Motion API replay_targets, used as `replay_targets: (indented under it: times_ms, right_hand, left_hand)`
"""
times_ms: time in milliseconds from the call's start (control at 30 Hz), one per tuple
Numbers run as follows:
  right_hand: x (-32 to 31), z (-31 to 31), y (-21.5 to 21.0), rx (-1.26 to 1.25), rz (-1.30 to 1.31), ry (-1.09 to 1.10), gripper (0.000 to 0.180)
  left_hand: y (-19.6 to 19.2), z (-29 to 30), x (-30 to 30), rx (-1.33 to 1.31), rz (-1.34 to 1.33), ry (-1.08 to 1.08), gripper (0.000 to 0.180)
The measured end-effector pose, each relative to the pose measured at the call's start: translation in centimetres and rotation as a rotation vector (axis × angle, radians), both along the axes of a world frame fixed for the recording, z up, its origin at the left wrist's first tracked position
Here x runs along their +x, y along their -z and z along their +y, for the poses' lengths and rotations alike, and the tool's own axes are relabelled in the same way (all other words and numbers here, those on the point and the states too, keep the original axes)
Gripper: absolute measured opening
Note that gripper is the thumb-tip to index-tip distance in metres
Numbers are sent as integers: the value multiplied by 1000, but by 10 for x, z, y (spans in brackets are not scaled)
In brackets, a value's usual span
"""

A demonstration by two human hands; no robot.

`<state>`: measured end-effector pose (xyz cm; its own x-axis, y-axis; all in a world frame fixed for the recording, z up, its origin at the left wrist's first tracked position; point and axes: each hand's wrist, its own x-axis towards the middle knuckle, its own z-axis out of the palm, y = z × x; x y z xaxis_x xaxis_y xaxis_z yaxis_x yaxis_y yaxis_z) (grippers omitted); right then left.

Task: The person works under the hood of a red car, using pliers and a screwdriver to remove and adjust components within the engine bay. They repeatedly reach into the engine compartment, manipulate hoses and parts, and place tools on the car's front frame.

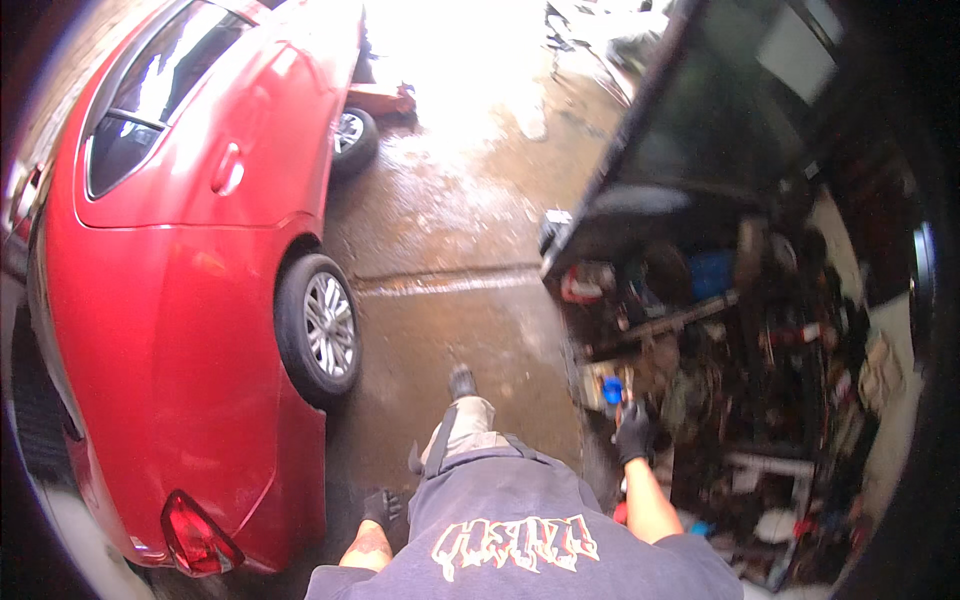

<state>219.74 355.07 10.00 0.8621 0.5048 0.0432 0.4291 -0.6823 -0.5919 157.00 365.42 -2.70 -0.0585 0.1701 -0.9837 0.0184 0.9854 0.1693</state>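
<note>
The right hand [632, 435], in a matte black glove, is far nearer than the gloved left hand [383, 508] to a smooth, rounded blue piece [612, 390] just ahead and slightly left of its fingers; blur hides its long axis, and I cannot tell whether the right fingers grip it or how the left ones stand. Right of the right fingers spreads jumbled clutter [700, 370]; ahead-left of the left fingers, a black-tyred, silver-spoked wheel [330, 325] meets the glossy, curved red car [190, 330].
</note>
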Motion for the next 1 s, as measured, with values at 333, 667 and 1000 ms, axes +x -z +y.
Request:
replay_targets:
  times_ms: [333,667,1000]
  right_hand:
    - [87,360,-25,76,339,-122,34]
    - [248,832,-77,549,175,-507,26]
    - [431,1167,-70,546,1089,-204,44]
  left_hand:
    - [-99,466,194,751,148,387,24]
    - [-134,777,388,825,183,514,33]
    - [4,833,444,-142,52,-66,39]
